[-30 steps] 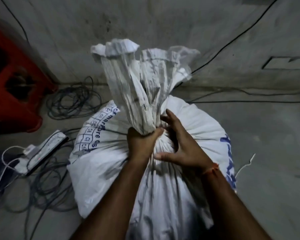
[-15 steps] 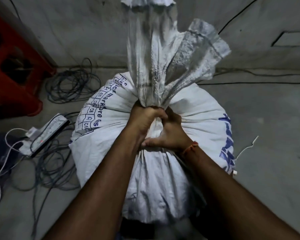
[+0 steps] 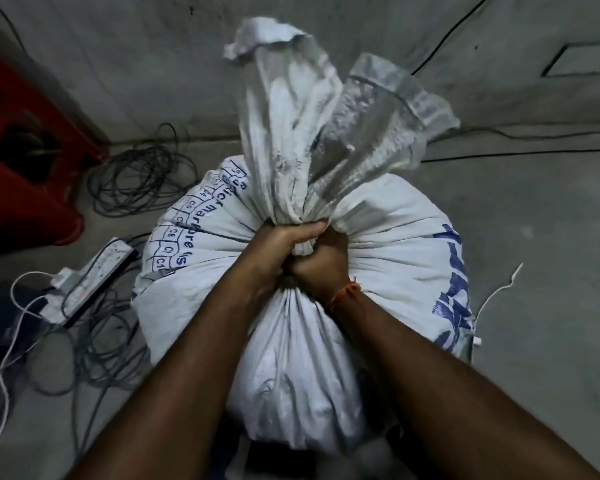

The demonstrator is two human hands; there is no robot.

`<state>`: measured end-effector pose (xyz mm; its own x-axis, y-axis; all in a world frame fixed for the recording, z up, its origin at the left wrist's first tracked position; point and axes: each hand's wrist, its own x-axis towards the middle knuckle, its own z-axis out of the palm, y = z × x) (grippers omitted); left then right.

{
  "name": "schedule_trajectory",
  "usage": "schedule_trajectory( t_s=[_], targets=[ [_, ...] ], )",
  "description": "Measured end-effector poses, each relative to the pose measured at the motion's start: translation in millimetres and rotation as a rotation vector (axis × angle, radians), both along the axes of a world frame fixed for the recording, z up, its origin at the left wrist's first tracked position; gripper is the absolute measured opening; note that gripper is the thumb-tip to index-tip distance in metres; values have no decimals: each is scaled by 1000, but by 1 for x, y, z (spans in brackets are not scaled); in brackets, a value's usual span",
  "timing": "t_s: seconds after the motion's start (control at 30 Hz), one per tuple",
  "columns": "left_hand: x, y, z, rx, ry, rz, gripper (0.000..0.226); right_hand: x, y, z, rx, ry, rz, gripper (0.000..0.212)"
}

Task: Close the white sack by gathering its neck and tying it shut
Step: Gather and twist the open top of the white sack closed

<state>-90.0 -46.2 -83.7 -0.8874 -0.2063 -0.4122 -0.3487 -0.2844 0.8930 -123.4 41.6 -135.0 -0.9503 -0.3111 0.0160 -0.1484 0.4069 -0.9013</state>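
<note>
A full white woven sack (image 3: 388, 237) with blue print stands on the concrete floor in front of me. Its neck (image 3: 302, 150) is bunched into a tight column that rises and flares open at the top. My left hand (image 3: 284, 240) is clenched around the base of that neck, thumb side up. Directly below and touching it, my right hand (image 3: 321, 268) grips the same gathered cloth in a fist; an orange thread sits on its wrist. I see no cord or tie around the neck.
A red plastic stool (image 3: 25, 161) stands at the left. Coiled dark cables (image 3: 139, 178) and a white power strip (image 3: 94, 275) lie left of the sack. A thin white string (image 3: 499, 289) lies on the floor at the right. A concrete wall is behind.
My right hand went from open against the sack to a fist on the neck under the left hand. The neck is now pulled tighter and stands taller.
</note>
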Motion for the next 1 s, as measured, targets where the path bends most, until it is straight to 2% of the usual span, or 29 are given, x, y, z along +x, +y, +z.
schedule_trajectory(
  t_s=[0.03,0.07,0.13,0.17,0.2,0.23,0.4,0.5,0.57,0.63,0.73,0.83,1.0],
  targets=[
    [7,-11,-1,-85,25,-100,43,-3,-7,1,-25,32,-46,46],
    [14,-21,-3,-268,60,-265,57,-4,-4,-4,-63,28,-83,50],
    [25,-40,-7,-887,7,-629,112,-8,-9,-7,-45,-113,-139,54],
    [27,-43,-10,-1180,-68,-734,137,-10,-9,-11,-51,-168,-148,58],
    [28,-42,-14,-1352,-105,-753,153,-12,-10,-16,-62,-222,-142,60],
    [27,-36,-20,-1411,-84,-736,161,-15,-11,-20,-97,-263,-129,61],
    [20,-12,-43,-1228,32,-504,175,-23,-5,-39,-255,-416,-173,54],
    [19,-13,-53,-1169,75,-469,172,-22,-7,-42,-358,-419,-156,34],
    [16,-23,-53,-1136,98,-565,164,-23,-9,-41,-431,-432,-137,27],
    [16,-46,-51,-1127,150,-654,145,-23,-10,-37,-496,-440,-119,29],
    [20,-63,-54,-1266,267,-566,116,-22,-11,-31,-569,-411,-97,23],
    [19,-49,-67,-1451,259,-432,110,-22,-12,-35,-539,-419,-110,18],
    [14,-53,-88,-1280,285,-376,113,-25,-18,-56,-282,-326,-143,26]
  ],
)
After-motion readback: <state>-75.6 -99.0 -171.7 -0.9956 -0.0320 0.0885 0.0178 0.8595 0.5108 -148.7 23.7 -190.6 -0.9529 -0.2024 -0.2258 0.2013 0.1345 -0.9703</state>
